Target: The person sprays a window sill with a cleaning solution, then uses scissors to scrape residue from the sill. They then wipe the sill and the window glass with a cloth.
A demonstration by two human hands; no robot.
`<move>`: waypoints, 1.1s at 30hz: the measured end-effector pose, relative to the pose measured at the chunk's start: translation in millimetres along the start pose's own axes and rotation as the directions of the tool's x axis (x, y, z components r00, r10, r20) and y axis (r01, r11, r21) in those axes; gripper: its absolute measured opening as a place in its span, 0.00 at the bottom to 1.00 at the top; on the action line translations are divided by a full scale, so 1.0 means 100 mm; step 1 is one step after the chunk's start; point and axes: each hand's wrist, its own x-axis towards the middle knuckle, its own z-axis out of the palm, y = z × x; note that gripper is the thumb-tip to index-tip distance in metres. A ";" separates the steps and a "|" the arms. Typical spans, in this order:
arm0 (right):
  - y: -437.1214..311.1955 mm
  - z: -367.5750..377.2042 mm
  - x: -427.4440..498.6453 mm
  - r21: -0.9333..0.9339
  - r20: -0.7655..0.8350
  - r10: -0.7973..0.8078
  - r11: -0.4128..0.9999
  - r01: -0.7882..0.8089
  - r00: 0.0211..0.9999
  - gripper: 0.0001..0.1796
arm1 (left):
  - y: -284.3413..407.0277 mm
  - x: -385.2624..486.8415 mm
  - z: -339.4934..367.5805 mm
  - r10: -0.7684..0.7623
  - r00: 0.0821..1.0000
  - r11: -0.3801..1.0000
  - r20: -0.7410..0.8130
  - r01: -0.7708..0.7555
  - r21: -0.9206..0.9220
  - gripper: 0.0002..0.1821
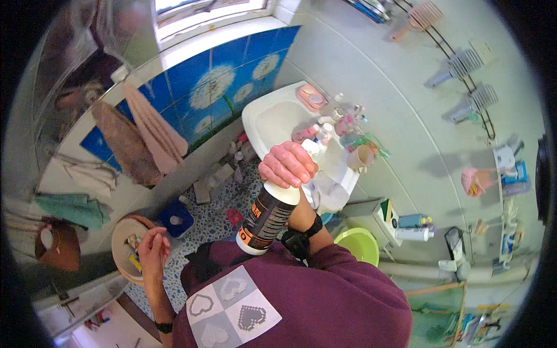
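Note:
My right hand [288, 164] is wrapped around the neck of a white spray bottle [270, 213] with a black and orange label bearing writing. Its white spray head [310, 146] pokes out past my fingers, and the bottle tilts in front of my maroon top. Beyond it stands a white washbasin [276, 117] with bottles along its right side. My left hand [153, 249] hangs at the left, empty, fingers loosely bent. It overlaps the edge of a round bin [122, 248] with some small rubbish inside; I cannot tell whether they touch.
A blue container [177, 217] and a pink slipper-like item [235, 216] are on the pebble-patterned floor [209, 230]. Towels [152, 130] hang at the left. A lime-green basin [359, 245] stands right of me, near a white cistern-like box [370, 217]. Wall racks [461, 74] hold brushes.

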 end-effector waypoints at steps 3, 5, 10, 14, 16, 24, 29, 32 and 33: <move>-0.12 0.05 -0.08 -0.041 -0.015 -0.085 0.996 0.085 0.996 0.09 | 0.03 0.05 0.02 -0.012 1.000 1.000 0.022 0.012 -0.024 0.09; -0.19 0.07 -0.14 -0.063 -0.019 -0.121 0.991 0.119 0.993 0.09 | 0.04 0.09 0.05 -0.023 0.999 0.999 0.032 0.024 -0.033 0.09; -0.28 0.15 -0.31 -0.116 -0.081 -0.188 0.977 0.178 0.979 0.08 | 0.11 0.17 0.15 -0.033 0.998 0.997 0.057 0.029 0.074 0.09; -0.29 0.28 -0.38 -0.208 -0.319 -0.227 0.964 0.165 0.920 0.08 | 0.20 0.22 0.26 -0.039 0.995 0.991 0.092 0.028 0.127 0.09; -0.26 0.34 -0.35 -0.003 -0.620 -0.007 1.000 0.007 0.784 0.13 | 0.23 0.25 0.34 -0.051 0.991 0.988 0.120 0.033 0.151 0.10; 0.44 0.09 -0.20 -0.802 -0.589 0.069 -0.170 -0.572 0.805 0.16 | 0.34 0.26 0.68 -0.048 0.963 0.963 0.265 -0.026 0.268 0.13; 0.87 -0.18 -0.53 -0.838 -0.450 0.144 -0.411 -0.360 0.881 0.19 | 0.16 0.41 0.78 -0.140 0.963 0.985 0.229 0.113 0.128 0.20; 1.02 -0.20 -0.60 -0.703 -0.665 0.295 -0.557 -0.442 0.687 0.27 | -0.12 0.48 0.79 -0.217 0.962 0.967 0.165 0.189 0.170 0.28; 1.07 -0.23 -0.60 -0.698 -0.684 0.297 -0.532 -0.479 0.666 0.30 | -0.21 0.48 0.79 -0.172 0.950 0.985 0.261 0.156 0.079 0.33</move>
